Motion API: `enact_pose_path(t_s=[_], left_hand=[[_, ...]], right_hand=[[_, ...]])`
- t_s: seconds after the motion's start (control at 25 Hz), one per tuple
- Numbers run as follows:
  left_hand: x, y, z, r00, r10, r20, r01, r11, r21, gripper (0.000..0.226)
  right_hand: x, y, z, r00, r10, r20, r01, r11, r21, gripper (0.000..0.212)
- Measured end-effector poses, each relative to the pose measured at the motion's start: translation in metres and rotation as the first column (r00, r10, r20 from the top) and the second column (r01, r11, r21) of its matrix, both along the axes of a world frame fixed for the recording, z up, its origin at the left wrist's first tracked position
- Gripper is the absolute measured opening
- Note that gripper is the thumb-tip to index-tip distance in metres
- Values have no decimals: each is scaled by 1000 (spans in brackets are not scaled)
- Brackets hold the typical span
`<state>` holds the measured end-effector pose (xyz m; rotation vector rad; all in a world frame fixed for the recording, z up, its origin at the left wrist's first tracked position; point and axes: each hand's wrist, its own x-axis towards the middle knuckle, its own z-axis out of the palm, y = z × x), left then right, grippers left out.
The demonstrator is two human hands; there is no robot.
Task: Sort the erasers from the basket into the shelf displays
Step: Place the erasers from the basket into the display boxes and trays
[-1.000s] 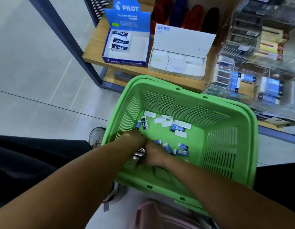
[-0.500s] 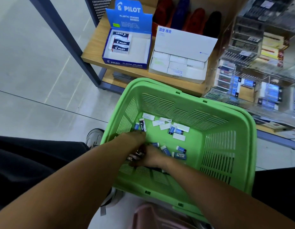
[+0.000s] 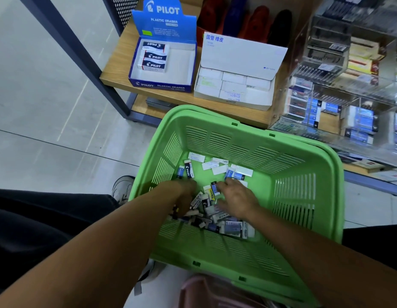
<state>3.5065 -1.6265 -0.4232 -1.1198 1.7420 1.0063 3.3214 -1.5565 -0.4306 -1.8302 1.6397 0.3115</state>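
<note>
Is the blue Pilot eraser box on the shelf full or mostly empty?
Mostly empty. The blue Pilot eraser box holds three Pilot erasers stacked at its left side; the remaining white floor is bare.

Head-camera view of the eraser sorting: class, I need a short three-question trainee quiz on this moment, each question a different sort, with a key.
1. True or false: the blue Pilot display box on the wooden shelf is packed full of erasers.
2. Multiple choice: where are the left hand and the right hand? A) on the shelf B) inside the green basket C) on the floor
3. Fill in: the white display box stands to the ___ of the blue one in this view.

Key: 1 false, only three erasers lie in its rear left corner; 2 B, both among the loose erasers; 3 right.
</note>
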Motion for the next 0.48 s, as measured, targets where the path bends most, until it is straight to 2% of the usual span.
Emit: enact_pose_path(t_s=[0.08, 0.16, 0.24, 0.32, 0.4, 0.48], left_hand=[[-2, 1, 6, 995, 94, -36, -93, 995, 22, 100], [-4, 5, 11, 986, 146, -74, -146, 989, 11, 92], [-4, 12, 12, 998, 49, -49, -53, 995, -79, 84], [-3, 22, 11, 999, 39, -19, -41, 996, -82, 90], [-3, 30, 8, 976, 215, -27, -214, 977, 20, 96], [-6, 34, 6, 879, 477, -21, -471, 873, 125, 96]], right_hand=[[-18, -1, -6, 985, -172, 29, 170, 984, 62, 43], [-21, 0, -3, 956, -277, 94, 268, 958, 101, 44], [-23, 4, -2, 962, -261, 84, 253, 963, 89, 51], [-19, 10, 0, 981, -194, 31, 191, 978, 80, 60], [-14, 15, 2, 988, -155, -17, 156, 983, 94, 65], [-11, 18, 1, 987, -153, -46, 157, 979, 129, 68]])
